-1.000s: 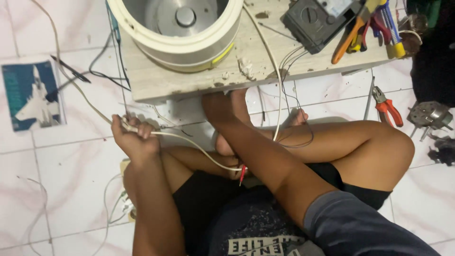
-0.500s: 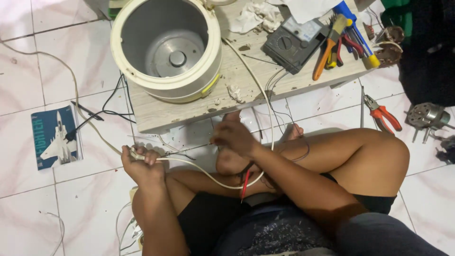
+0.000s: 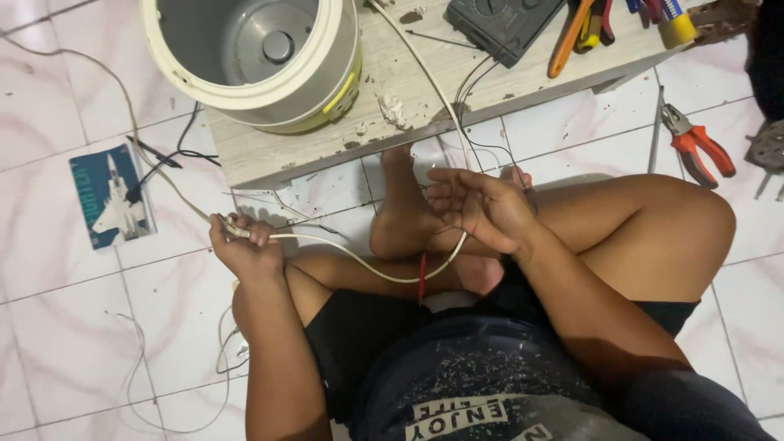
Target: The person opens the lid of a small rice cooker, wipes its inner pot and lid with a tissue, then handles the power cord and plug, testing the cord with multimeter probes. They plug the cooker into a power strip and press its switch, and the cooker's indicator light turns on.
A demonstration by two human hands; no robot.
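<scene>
I sit cross-legged on a tiled floor. My left hand (image 3: 243, 247) is closed around a white cable (image 3: 351, 253) at the lower left of a low wooden board (image 3: 425, 98). The cable sags across my legs to my right hand (image 3: 482, 208), which hovers over my foot with fingers loosely spread and the cable running beneath the palm. A cream rice cooker body (image 3: 253, 57), lid off and pot empty, stands on the board's left part.
A black multimeter (image 3: 506, 24) and several hand tools (image 3: 596, 24) lie on the board's right part. Red-handled pliers (image 3: 694, 147) rest on the floor at right. A blue card with a jet picture (image 3: 110, 196) lies at left. Thin wires trail over the tiles.
My right hand has lifted off the foot and moved right, opening its fingers. The left hand still grips the cable. The view has shifted closer and to the right.
</scene>
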